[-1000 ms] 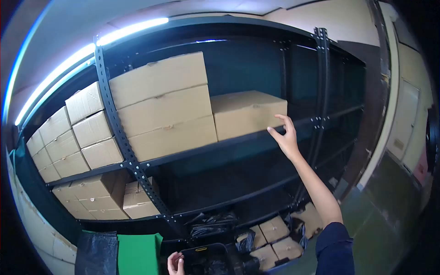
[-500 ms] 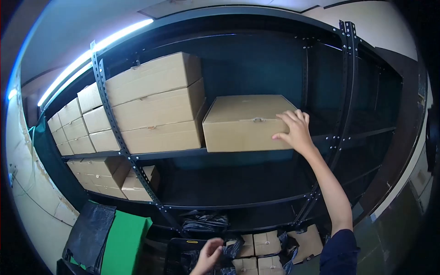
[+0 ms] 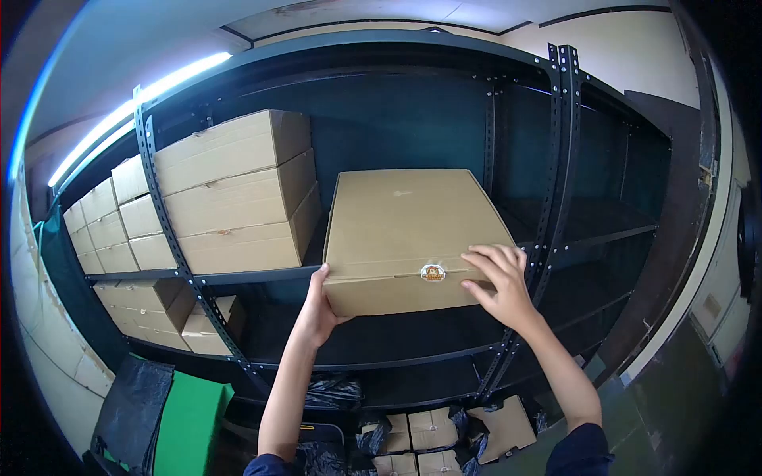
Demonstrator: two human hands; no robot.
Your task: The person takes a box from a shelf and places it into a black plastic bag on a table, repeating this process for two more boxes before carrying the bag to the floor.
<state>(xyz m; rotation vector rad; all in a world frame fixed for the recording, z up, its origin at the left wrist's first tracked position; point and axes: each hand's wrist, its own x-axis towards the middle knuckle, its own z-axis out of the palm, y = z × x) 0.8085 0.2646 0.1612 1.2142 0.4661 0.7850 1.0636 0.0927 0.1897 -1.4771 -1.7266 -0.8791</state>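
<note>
A wide brown cardboard box [image 3: 413, 214] juts out from the upper shelf, its front edge tipped low and its lid closed. A round white-and-orange sticker [image 3: 432, 273] seals the lid to the front face. My left hand [image 3: 319, 305] grips the box's front left corner, thumb up along the side and fingers underneath. At the front right corner, my right hand [image 3: 502, 284] holds it with fingers over the lid edge and thumb against the front face. Whether the back of the box still rests on the shelf is hidden.
Stacked cardboard boxes [image 3: 230, 194] fill the shelf to the left. A dark metal upright [image 3: 556, 159] stands to the right. Below are more boxes [image 3: 151, 305], a green box [image 3: 186, 416] partly under black plastic, and several small cartons [image 3: 432, 428] on the floor.
The box has come forward off the shelf toward me and tipped so more of its lid shows. My left hand has risen from below and taken its left corner. The view has shifted right.
</note>
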